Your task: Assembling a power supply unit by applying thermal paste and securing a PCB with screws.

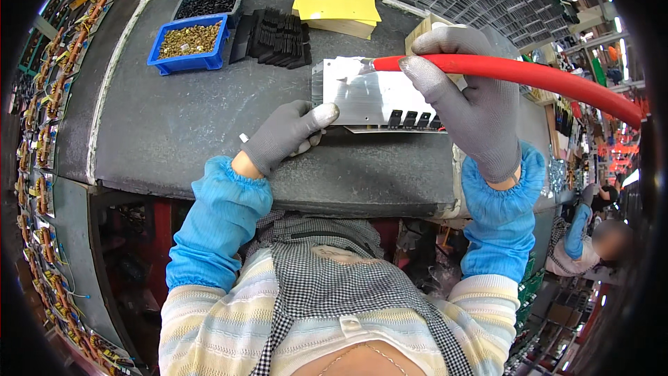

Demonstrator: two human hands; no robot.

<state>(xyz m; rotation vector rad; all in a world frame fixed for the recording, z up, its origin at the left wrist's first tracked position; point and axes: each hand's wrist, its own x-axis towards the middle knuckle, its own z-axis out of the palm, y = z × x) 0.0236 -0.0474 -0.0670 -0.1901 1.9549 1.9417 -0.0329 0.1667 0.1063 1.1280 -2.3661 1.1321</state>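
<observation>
In the head view, apparently guiding the thick red flexible tube (539, 74) across the flat silver metal plate (379, 97) — pinching it near the tip with the grey-gloved right hand (480, 108), gripping the plate's near left corner with the grey-gloved left hand (289, 132). Next, probably calling for a steady hold. Placed over the dark grey workbench (174, 146), near its front edge — long axis running left to right, with the tube's tip pointing left

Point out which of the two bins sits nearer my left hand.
The blue bin, holding gold-coloured parts. The grey bin sits behind it, farther from your left hand, and holds black parts.
</observation>
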